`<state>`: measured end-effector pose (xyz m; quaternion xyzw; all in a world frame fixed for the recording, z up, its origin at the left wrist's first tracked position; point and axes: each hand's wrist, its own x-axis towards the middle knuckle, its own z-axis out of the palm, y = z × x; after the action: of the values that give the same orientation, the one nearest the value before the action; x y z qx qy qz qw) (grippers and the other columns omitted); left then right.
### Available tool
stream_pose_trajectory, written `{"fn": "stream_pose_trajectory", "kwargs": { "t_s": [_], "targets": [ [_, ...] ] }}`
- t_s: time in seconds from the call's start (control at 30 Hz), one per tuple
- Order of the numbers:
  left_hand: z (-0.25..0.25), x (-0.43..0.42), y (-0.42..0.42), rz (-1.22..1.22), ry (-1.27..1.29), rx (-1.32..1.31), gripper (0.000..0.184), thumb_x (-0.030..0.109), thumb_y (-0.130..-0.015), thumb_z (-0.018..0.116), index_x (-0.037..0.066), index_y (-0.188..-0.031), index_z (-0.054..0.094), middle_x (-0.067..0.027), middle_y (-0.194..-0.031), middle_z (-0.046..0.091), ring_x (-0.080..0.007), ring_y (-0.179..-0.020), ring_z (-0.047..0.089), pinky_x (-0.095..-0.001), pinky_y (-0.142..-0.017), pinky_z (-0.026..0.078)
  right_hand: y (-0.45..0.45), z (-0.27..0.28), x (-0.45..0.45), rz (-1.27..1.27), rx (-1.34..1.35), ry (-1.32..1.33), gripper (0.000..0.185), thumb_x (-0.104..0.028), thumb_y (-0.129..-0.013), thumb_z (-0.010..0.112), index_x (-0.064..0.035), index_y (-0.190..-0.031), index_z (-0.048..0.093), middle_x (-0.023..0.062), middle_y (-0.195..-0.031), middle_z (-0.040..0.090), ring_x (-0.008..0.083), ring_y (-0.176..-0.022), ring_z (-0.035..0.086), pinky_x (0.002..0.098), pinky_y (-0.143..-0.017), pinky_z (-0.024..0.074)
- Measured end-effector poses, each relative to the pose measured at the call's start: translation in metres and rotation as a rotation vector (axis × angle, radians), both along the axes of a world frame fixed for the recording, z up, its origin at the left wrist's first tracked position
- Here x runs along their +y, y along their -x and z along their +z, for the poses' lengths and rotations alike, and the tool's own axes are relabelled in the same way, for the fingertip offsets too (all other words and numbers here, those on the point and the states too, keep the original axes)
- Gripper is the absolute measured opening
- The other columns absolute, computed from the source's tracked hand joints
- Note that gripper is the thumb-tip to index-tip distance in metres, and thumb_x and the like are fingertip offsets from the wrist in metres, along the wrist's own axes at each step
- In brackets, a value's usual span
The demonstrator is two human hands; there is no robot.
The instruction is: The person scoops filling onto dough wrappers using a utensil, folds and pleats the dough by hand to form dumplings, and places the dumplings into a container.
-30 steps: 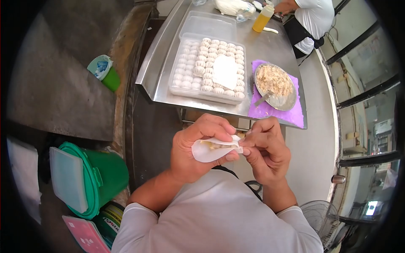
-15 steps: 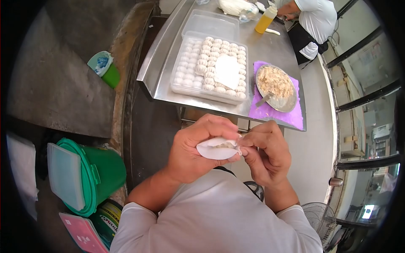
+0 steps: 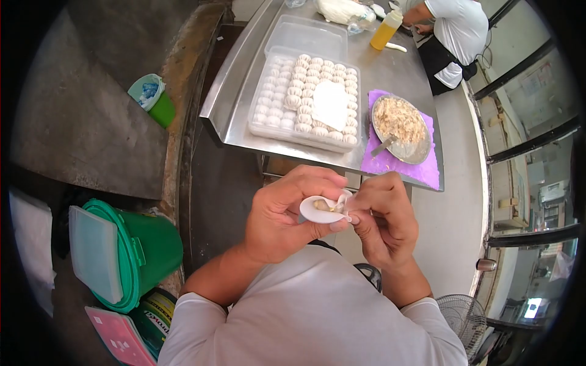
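Note:
A partly folded dumpling (image 3: 312,210), a white dough wrapper with pale filling showing in its opening, is held between my hands above my lap. My left hand (image 3: 278,210) curls around its left side, thumb below and fingers above. On the right, my right hand (image 3: 386,219) pinches the gathered edge between thumb and fingertips. Beyond them, a clear plastic tray (image 3: 262,130) holds many pleated dumplings (image 3: 305,85), with a few flat white wrappers (image 3: 329,105) lying on top. Beside it, a metal bowl (image 3: 417,154) contains chopped filling (image 3: 400,119) and a spatula (image 3: 383,146).
The steel table (image 3: 238,116) carries a purple cloth (image 3: 430,174) under the bowl, an oil bottle (image 3: 386,30) and a bag of dough (image 3: 342,12). A co-worker (image 3: 461,30) stands at its far right. Left are a green bucket (image 3: 152,244) and a small bin (image 3: 162,110); a fan (image 3: 461,317) stands right.
The wrapper's opening has become smaller and rounder, with more of its edge gathered at my right fingertips. My left thumb and fingers have shifted slightly around it.

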<state>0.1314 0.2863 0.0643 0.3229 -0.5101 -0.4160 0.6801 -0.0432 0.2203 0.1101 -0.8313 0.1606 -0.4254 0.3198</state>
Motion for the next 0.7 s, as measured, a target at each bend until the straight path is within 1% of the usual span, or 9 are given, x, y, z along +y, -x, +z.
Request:
{"fn": "stream_pose_trajectory", "kwargs": {
  "t_s": [0.1,0.2,0.3,0.33,0.4,0.43,0.5,0.6,0.7],
  "targets": [
    [0.001,-0.001,-0.002,-0.055,-0.015,0.011,0.037,-0.005,-0.079,0.082,0.001,-0.114,0.069,-0.0126,-0.123,0.062,-0.0148,-0.107,0.062,-0.0301,-0.09,0.052,0.001,0.005,0.006,-0.055,0.038,-0.171,0.014,0.005,-0.087,0.07,0.003,-0.101,0.066,0.012,-0.093,0.066,0.0249,-0.083,0.057,0.0322,-0.066,0.0482],
    [-0.001,-0.004,0.008,0.063,0.023,0.137,0.035,-0.002,-0.08,0.083,0.001,-0.113,0.069,-0.0125,-0.122,0.062,-0.016,-0.106,0.062,-0.0311,-0.089,0.052,0.003,0.003,-0.003,0.0,0.039,-0.015,0.014,0.004,-0.089,0.069,0.0034,-0.103,0.066,0.0116,-0.095,0.064,0.0225,-0.083,0.057,0.0301,-0.063,0.0475],
    [-0.007,-0.009,0.005,0.01,0.088,0.018,0.036,0.001,-0.082,0.083,0.001,-0.114,0.068,-0.0118,-0.119,0.063,-0.0174,-0.106,0.062,-0.0316,-0.09,0.051,0.007,0.001,-0.005,0.005,0.052,0.049,0.014,0.004,-0.09,0.068,0.0043,-0.104,0.065,0.0115,-0.094,0.063,0.0218,-0.082,0.056,0.0295,-0.062,0.0469],
    [-0.006,-0.01,0.005,0.001,0.087,0.018,0.036,0.001,-0.082,0.083,0.001,-0.114,0.068,-0.0118,-0.119,0.063,-0.0174,-0.106,0.062,-0.0316,-0.09,0.051,0.008,0.001,-0.003,-0.004,0.052,0.048,0.014,0.004,-0.09,0.068,0.0043,-0.104,0.065,0.0115,-0.094,0.063,0.0218,-0.082,0.056,0.0295,-0.062,0.0469],
    [-0.002,-0.014,0.007,-0.038,0.036,-0.101,0.036,0.003,-0.083,0.082,0.0,-0.115,0.066,-0.011,-0.115,0.063,-0.0184,-0.106,0.061,-0.0324,-0.091,0.05,0.012,0.002,0.003,-0.074,-0.066,-0.221,0.015,0.004,-0.09,0.068,0.0047,-0.105,0.064,0.0108,-0.093,0.062,0.0201,-0.082,0.055,0.0292,-0.062,0.0467],
    [-0.002,-0.015,0.012,-0.048,0.035,-0.103,0.036,0.003,-0.083,0.082,0.0,-0.115,0.066,-0.011,-0.115,0.063,-0.0184,-0.106,0.061,-0.0324,-0.091,0.05,0.016,0.001,0.001,-0.084,-0.069,-0.223,0.015,0.004,-0.09,0.068,0.0047,-0.105,0.064,0.0108,-0.093,0.062,0.0201,-0.082,0.055,0.0292,-0.062,0.0467],
    [-0.001,-0.018,0.023,-0.034,0.006,0.073,0.034,0.006,-0.084,0.083,0.0,-0.114,0.068,-0.0114,-0.113,0.064,-0.0196,-0.105,0.061,-0.0323,-0.092,0.049,0.026,-0.003,-0.004,-0.065,-0.003,-0.107,0.016,0.004,-0.09,0.069,0.0046,-0.105,0.064,0.0111,-0.094,0.062,0.0187,-0.08,0.054,0.029,-0.062,0.0456],
    [-0.011,-0.031,0.042,-0.052,0.075,0.088,0.035,0.008,-0.084,0.083,0.0,-0.114,0.068,-0.0118,-0.113,0.064,-0.0198,-0.105,0.061,-0.0319,-0.092,0.048,0.045,-0.01,-0.013,-0.047,-0.033,-0.015,0.016,0.003,-0.091,0.068,0.0041,-0.106,0.064,0.0108,-0.097,0.06,0.0156,-0.078,0.053,0.0266,-0.06,0.0435],
    [-0.004,-0.048,0.058,-0.154,0.033,-0.014,0.034,0.009,-0.085,0.082,-0.001,-0.114,0.067,-0.0111,-0.111,0.063,-0.019,-0.105,0.06,-0.0312,-0.091,0.048,0.067,-0.014,-0.017,-0.119,-0.148,-0.148,0.014,0.004,-0.091,0.068,0.0042,-0.104,0.064,0.0108,-0.095,0.061,0.0155,-0.076,0.052,0.0264,-0.059,0.0427]
  ]
}}
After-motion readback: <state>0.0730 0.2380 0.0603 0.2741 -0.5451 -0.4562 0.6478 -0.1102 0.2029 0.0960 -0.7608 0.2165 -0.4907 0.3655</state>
